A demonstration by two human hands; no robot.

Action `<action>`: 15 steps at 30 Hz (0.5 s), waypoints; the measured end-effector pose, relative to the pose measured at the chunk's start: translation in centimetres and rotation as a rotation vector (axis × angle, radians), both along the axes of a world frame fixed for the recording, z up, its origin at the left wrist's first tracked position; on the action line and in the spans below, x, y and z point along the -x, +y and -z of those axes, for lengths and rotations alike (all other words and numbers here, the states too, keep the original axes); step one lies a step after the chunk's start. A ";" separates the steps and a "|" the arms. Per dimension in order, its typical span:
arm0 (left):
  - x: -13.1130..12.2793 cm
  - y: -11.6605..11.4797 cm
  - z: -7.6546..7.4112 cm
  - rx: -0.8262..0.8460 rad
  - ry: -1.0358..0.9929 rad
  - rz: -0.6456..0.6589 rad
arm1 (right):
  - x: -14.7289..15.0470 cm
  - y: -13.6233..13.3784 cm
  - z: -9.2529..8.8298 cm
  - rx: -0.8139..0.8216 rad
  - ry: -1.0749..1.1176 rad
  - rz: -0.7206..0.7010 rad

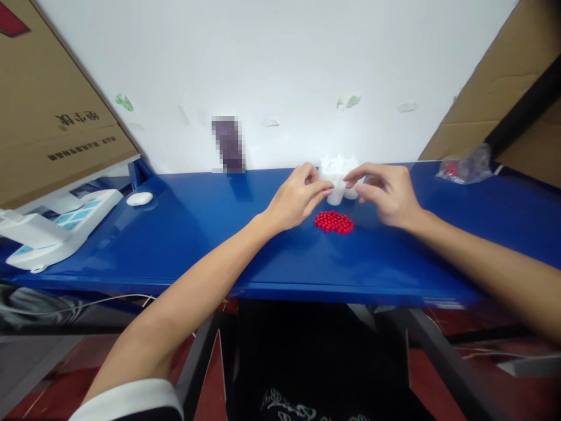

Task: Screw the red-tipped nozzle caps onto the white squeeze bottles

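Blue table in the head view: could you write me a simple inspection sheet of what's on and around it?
Surface: blue table, glossy, with reflections.
Job's things: red beads in a loose pile; white containers behind them.
Clutter: white device and small white case at left; pixelated dark object at the back; clear bag with red contents at right.
Hands: left hand at the containers, grip unclear; right hand beside them, thumb and fingers apart.
Cables: thin white cable below the tabletop at left.
Surroundings: marked white wall, cardboard both sides, reddish floor.
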State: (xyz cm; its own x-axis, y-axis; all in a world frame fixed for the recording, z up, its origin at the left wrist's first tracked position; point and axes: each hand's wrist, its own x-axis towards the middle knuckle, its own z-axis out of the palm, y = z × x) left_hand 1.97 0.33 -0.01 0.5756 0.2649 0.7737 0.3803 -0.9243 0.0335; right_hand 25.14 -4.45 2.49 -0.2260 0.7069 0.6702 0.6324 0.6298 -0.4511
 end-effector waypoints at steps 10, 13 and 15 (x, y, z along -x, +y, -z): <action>-0.8 -1.2 -0.4 0.092 -0.185 0.091 | 1.8 -0.7 0.4 -0.033 -0.122 -0.015; -0.7 -1.5 -0.8 0.135 0.007 0.005 | 1.8 -1.1 0.2 -0.032 -0.175 0.033; -0.7 -1.8 -1.1 0.158 0.128 -0.009 | 1.8 -1.2 0.1 -0.038 -0.216 0.010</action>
State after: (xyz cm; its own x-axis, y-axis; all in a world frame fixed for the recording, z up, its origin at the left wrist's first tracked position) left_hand 2.66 -1.44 1.04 0.6637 0.3822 0.6430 0.3985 -0.9081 0.1284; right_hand 23.39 -5.62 2.41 -0.3602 0.6848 0.6335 0.7180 0.6371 -0.2804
